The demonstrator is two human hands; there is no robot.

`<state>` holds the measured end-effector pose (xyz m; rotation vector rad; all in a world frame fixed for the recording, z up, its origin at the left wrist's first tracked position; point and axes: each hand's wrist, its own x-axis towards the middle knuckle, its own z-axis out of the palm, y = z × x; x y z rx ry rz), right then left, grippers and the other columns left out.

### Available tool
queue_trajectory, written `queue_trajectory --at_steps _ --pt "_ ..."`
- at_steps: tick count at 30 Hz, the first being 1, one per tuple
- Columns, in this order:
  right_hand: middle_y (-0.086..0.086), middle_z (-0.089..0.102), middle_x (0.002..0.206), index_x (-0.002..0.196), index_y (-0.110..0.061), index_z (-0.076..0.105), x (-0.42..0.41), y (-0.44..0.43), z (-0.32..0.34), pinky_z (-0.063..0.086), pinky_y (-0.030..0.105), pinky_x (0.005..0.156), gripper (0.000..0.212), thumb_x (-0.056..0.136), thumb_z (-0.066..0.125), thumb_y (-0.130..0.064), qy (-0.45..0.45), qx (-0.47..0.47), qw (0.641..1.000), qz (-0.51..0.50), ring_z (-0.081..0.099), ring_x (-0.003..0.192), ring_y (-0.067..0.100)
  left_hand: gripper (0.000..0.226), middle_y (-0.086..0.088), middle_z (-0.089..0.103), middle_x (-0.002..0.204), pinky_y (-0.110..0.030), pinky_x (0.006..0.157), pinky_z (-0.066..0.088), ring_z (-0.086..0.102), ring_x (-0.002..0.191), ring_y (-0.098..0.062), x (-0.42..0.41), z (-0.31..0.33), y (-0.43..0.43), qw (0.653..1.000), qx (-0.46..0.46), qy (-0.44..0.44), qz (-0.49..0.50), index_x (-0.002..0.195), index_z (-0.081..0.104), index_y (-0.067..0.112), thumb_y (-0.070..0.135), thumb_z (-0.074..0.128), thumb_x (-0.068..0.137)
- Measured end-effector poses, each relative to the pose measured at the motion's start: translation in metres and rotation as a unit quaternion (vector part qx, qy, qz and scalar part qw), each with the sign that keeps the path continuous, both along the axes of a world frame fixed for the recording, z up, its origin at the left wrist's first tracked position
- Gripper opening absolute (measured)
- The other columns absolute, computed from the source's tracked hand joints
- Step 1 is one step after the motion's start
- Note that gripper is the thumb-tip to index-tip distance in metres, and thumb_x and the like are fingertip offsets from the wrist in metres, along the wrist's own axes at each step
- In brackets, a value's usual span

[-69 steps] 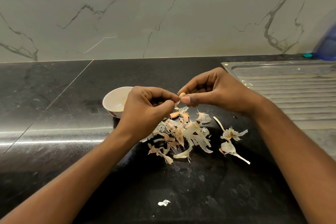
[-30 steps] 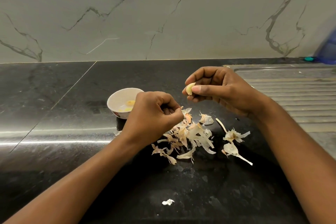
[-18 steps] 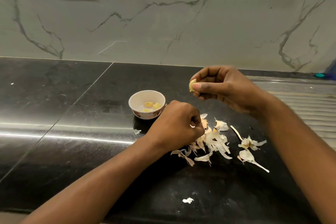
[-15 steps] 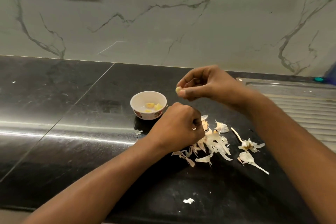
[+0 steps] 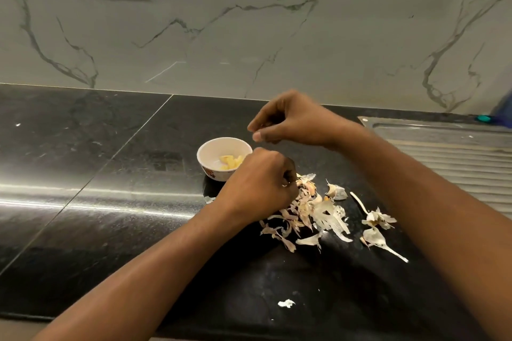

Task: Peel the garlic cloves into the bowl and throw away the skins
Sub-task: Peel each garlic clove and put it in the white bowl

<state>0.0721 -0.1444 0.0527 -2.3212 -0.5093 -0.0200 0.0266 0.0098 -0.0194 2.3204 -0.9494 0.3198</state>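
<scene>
A small white bowl (image 5: 212,151) stands mid-way across the black countertop (image 5: 110,202) and holds a few peeled yellow garlic cloves (image 5: 231,162). The right hand (image 5: 288,122) hovers over the bowl's right rim, fingers loosely curled with thumb and forefinger apart. The left hand (image 5: 260,183) is curled at the pile of skins (image 5: 318,210) beside the bowl; whether it grips anything is hidden.

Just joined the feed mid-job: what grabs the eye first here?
The pale garlic skins littering the black counter at centre, beside the curled left hand. Just behind, a small white bowl holds yellow peeled cloves, the right hand hovering beside its rim.
</scene>
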Motion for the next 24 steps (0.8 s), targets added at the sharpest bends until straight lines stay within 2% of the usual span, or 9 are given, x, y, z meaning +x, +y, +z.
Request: queue_trajectory --at_steps 4,8,12,17,21,24 --pt "0.006 0.081 0.09 0.107 -0.007 0.082 -0.021 -0.04 -0.004 0.062 0.024 0.075 0.015 0.093 0.082 -0.014 0.013 0.027 0.999 -0.02 0.076 0.079 0.014 0.009 0.008 0.078 0.085 -0.028 0.072 0.06 0.068 0.073 -0.004 0.001 0.002 0.003 1.0 -0.027 -0.008 0.004 0.092 0.083 0.017 0.022 0.077 0.087" --pt "0.006 0.081 0.089 0.103 -0.008 0.083 -0.043 -0.07 -0.018 0.063 0.025 0.075 0.012 0.093 0.082 -0.013 0.064 0.023 0.998 -0.012 0.075 0.079 0.016 0.011 0.008 0.077 0.084 -0.017 0.069 0.058 0.067 0.071 -0.001 0.0 0.003 0.004 0.999 -0.043 -0.016 0.011 0.097 0.083 0.017 0.016 0.076 0.089" --pt "0.003 0.081 0.085 0.102 -0.011 0.084 -0.052 -0.081 -0.032 0.061 0.024 0.073 0.01 0.092 0.082 -0.011 0.086 0.021 0.996 -0.01 0.073 0.076 0.013 0.015 0.007 0.077 0.083 -0.016 0.068 0.057 0.069 0.07 -0.003 0.001 0.003 0.004 0.998 -0.054 -0.014 0.017 0.099 0.083 0.017 0.011 0.073 0.089" --pt "-0.004 0.081 0.084 0.104 -0.015 0.085 -0.052 -0.077 -0.053 0.055 0.018 0.071 0.014 0.09 0.085 -0.012 0.07 0.011 0.997 -0.016 0.074 0.075 0.006 0.018 0.006 0.078 0.08 -0.023 0.064 0.056 0.069 0.066 -0.006 0.0 0.002 0.003 0.998 -0.062 -0.016 0.02 0.093 0.085 0.016 0.009 0.069 0.088" --pt "-0.008 0.076 0.079 0.103 -0.027 0.085 -0.048 -0.071 -0.064 0.056 0.028 0.067 0.017 0.087 0.09 -0.025 0.047 -0.046 0.998 -0.024 0.065 0.068 0.006 0.022 0.008 0.076 0.075 -0.015 0.058 0.053 0.067 0.062 -0.004 0.001 0.001 0.002 0.998 -0.059 -0.019 0.02 0.094 0.085 0.014 0.008 0.064 0.09" --pt "-0.009 0.074 0.086 0.102 -0.03 0.086 -0.049 -0.065 -0.066 0.059 0.033 0.07 0.014 0.089 0.088 -0.029 0.034 -0.081 0.996 -0.017 0.064 0.07 0.003 0.02 0.009 0.076 0.077 -0.016 0.06 0.056 0.067 0.063 -0.002 0.002 0.001 0.004 0.998 -0.052 -0.02 0.03 0.097 0.084 0.016 0.01 0.065 0.091"
